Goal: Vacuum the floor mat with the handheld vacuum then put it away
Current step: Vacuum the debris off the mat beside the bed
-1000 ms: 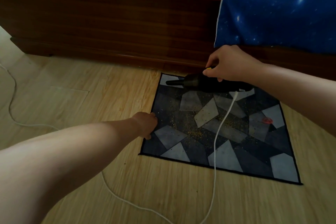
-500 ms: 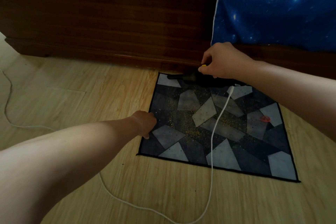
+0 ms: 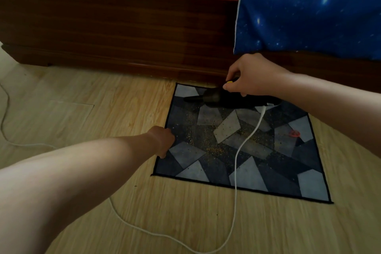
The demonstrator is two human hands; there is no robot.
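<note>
left hand (image 3: 162, 140) bare | left forearm (image 3: 92, 167) bare | right hand (image 3: 253, 76) bare | right forearm (image 3: 329, 105) bare

Dim, even room light with soft shadows. The wooden bed frame (image 3: 103, 33) is nearly black with a faint sheen, and the floor mat (image 3: 185, 150) looks murky. Wide-angle bowing, soft edges.

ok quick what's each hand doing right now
Left hand: rests curled on the floor mat's left edge; whether it grips cannot be told.
Right hand: closed around the handheld vacuum.
</note>
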